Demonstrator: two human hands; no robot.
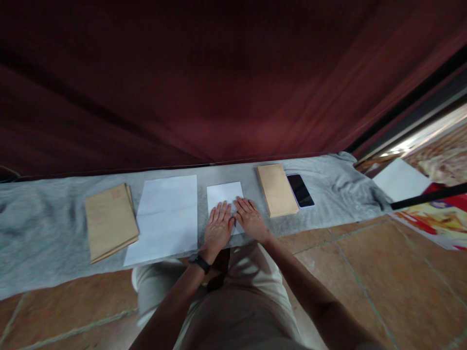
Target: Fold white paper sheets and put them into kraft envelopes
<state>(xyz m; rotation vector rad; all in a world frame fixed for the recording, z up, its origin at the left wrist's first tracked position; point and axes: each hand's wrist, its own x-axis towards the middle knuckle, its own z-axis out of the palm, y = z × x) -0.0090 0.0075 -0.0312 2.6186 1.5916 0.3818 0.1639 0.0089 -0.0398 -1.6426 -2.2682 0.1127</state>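
Observation:
A small folded white sheet [223,193] lies on the grey cloth [44,228] straight ahead of me. My left hand [218,229] and my right hand [250,218] rest flat on its near half, side by side, fingers stretched forward and close together, holding nothing. A black band sits on my left wrist. A larger white sheet [166,216] lies just left of my left hand. A stack of brown envelopes [109,221] lies farther left. Another brown envelope stack [276,188] lies right of my right hand, with a dark phone [300,190] beside it.
A dark red curtain [219,82] hangs right behind the cloth. Terracotta floor tiles [365,272] spread to the near right. A white sheet [399,180], a colourful printed page [438,218] and a black bar [426,197] lie at the far right. My knees are below the hands.

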